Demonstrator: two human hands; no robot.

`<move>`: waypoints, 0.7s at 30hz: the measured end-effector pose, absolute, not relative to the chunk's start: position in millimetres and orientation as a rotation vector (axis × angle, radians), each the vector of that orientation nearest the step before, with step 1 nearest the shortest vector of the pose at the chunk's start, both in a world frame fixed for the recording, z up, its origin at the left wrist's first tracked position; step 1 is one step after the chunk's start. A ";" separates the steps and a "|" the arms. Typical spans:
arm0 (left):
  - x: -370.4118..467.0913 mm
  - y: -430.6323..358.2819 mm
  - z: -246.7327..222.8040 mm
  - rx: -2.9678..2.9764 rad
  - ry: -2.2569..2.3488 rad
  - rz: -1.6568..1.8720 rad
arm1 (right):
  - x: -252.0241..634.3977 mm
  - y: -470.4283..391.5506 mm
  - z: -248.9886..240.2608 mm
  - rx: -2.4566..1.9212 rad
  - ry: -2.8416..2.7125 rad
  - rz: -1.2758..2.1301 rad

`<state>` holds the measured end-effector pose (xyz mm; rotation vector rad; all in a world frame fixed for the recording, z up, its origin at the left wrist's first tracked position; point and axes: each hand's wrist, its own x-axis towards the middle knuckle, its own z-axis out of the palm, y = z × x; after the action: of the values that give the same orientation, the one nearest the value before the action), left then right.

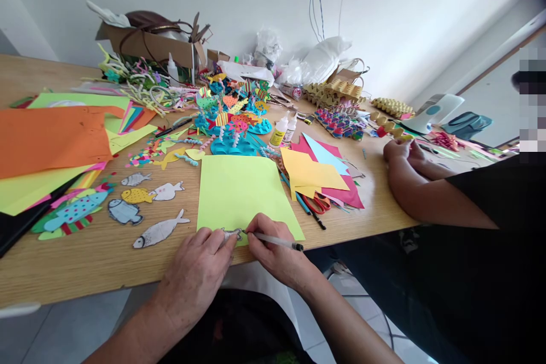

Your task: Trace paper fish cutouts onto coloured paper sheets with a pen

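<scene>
A yellow-green sheet of paper [243,190] lies at the table's front edge. On its lower edge my left hand [196,267] presses down a small paper fish cutout [234,232], mostly hidden under the fingers, with the tail end showing. My right hand [279,253] is closed around a pen [279,242], its tip at the cutout's tail and its black end pointing right. Left of the sheet lie more paper fish: a long white one [160,230], a blue-grey one [123,211], a yellow one [137,195] and a white one [168,190].
A co-worker's hands [403,149] are at the right. Scissors [318,203], coloured paper [313,173] and glue bottles [279,132] lie beyond the sheet. Decorated fish models [234,119] stand behind it. Orange paper [51,139] and a black strap-like object [42,210] are left.
</scene>
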<state>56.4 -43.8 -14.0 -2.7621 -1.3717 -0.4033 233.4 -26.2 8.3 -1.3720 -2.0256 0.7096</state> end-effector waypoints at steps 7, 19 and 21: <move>56.4 -44.7 -13.2 -2.782 -1.413 -0.380 | 228.9 -30.5 7.7 -1.366 -2.056 0.688; 56.8 -45.2 -11.6 -2.756 -1.373 -0.436 | 233.3 -28.9 8.5 -1.344 -1.926 0.745; 56.3 -45.7 -11.9 -2.753 -1.368 -0.442 | 234.2 -27.2 7.3 -1.340 -1.906 0.752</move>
<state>56.3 -45.7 -11.9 -2.7531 -1.3678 -0.4415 234.2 -27.2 7.3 -1.3396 -1.9060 0.7518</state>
